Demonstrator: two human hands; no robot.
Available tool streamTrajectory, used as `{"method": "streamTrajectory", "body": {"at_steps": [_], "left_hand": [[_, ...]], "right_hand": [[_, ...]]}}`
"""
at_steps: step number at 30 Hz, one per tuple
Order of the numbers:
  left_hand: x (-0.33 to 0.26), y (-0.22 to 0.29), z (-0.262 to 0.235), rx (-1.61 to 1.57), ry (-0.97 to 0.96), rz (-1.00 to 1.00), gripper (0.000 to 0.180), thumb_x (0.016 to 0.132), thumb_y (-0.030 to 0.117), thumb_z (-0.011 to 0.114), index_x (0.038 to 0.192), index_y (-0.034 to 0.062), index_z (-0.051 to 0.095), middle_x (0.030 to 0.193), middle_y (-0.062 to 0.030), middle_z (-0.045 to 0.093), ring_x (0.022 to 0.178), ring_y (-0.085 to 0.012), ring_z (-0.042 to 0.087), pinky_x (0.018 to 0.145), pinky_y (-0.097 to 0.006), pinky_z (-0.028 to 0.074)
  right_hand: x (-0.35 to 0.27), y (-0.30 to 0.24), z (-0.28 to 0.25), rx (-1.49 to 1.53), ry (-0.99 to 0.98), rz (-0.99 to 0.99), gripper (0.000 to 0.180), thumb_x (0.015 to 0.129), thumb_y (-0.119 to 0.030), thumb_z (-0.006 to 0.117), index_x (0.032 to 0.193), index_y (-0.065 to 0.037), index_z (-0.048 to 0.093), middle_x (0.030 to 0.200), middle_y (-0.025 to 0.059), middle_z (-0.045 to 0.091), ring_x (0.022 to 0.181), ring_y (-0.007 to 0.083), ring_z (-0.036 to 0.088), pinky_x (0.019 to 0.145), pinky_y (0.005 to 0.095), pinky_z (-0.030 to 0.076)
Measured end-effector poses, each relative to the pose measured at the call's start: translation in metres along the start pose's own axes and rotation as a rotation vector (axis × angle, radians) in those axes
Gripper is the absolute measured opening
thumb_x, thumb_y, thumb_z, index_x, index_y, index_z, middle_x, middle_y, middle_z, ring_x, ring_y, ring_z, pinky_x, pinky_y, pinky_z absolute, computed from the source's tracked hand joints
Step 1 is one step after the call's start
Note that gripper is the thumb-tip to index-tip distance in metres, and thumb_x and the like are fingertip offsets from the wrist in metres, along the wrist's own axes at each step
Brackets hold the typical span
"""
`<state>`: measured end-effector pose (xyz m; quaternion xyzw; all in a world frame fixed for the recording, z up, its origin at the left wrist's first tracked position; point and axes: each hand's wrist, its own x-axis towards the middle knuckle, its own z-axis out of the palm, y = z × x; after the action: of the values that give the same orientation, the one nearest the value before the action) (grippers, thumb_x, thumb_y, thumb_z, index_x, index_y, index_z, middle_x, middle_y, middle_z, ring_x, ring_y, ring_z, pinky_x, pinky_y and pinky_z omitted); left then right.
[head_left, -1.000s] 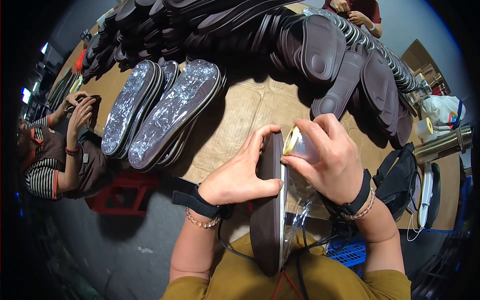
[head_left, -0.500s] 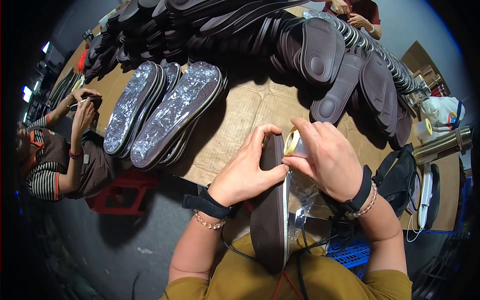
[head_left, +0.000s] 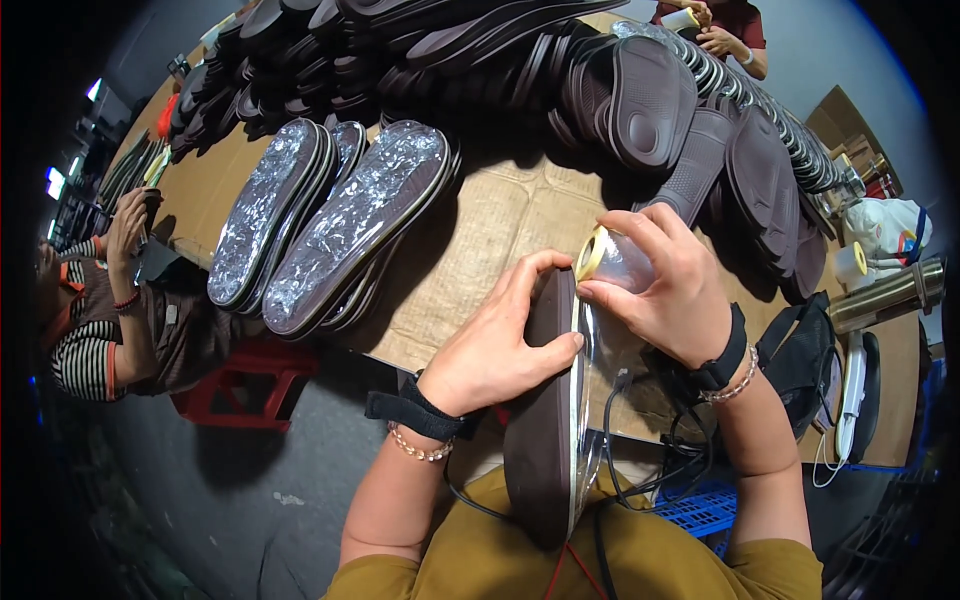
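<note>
My left hand (head_left: 490,350) grips a dark brown shoe sole (head_left: 535,460), which stands on edge in front of my body, thumb along its pale rim. In my right hand (head_left: 685,290) is a roll of clear film (head_left: 628,266) with a yellowish core, held against the far end of the sole. A shiny sheet of film (head_left: 592,400) runs along the sole's right side. Left of my hands, on the cardboard-covered table (head_left: 490,230), lie stacked soles with crinkled clear film (head_left: 360,225) over their faces.
Large piles of dark soles (head_left: 450,90) fill the table's back, with more soles (head_left: 755,180) at right. A metal cylinder (head_left: 885,297), another roll (head_left: 850,262) and a black bag (head_left: 790,350) sit farther right. Co-workers' hands show at left (head_left: 125,225) and top right (head_left: 725,42).
My right hand has shifted slightly up and right, and more of the film roll shows. The film beside the sole looks straighter. The left co-worker's hands have moved.
</note>
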<state>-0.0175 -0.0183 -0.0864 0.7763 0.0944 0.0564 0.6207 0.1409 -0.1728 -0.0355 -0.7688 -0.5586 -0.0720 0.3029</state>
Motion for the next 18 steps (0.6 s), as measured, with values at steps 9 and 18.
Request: {"method": "streamTrajectory", "body": {"at_steps": [9,18], "left_hand": [[-0.0005,0.0021,-0.0004,-0.011,-0.009,-0.007,0.071,0.087,0.026,0.071,0.148,0.0049,0.041,0.143,-0.0240,0.051,0.139,-0.0399,0.049,0.118,-0.045,0.040],[0.0040,-0.0042,-0.0008,0.108,0.026,0.106,0.065,0.092,0.016,0.071,0.149,0.0088,0.041,0.137,-0.0112,0.054,0.121,-0.0225,0.054,0.099,-0.037,0.053]], "right_hand": [[-0.0016,-0.0036,0.0073,-0.015,0.031,-0.009,0.052,0.073,-0.021,0.089,0.118,-0.006,0.068,0.102,0.0145,0.062,0.092,0.0351,0.069,0.078,0.0429,0.056],[-0.0022,-0.0073,0.0054,-0.068,-0.005,0.010,0.051,0.076,-0.021,0.087,0.121,-0.005,0.066,0.101,0.0150,0.060,0.094,0.0349,0.066,0.081,0.0427,0.055]]}}
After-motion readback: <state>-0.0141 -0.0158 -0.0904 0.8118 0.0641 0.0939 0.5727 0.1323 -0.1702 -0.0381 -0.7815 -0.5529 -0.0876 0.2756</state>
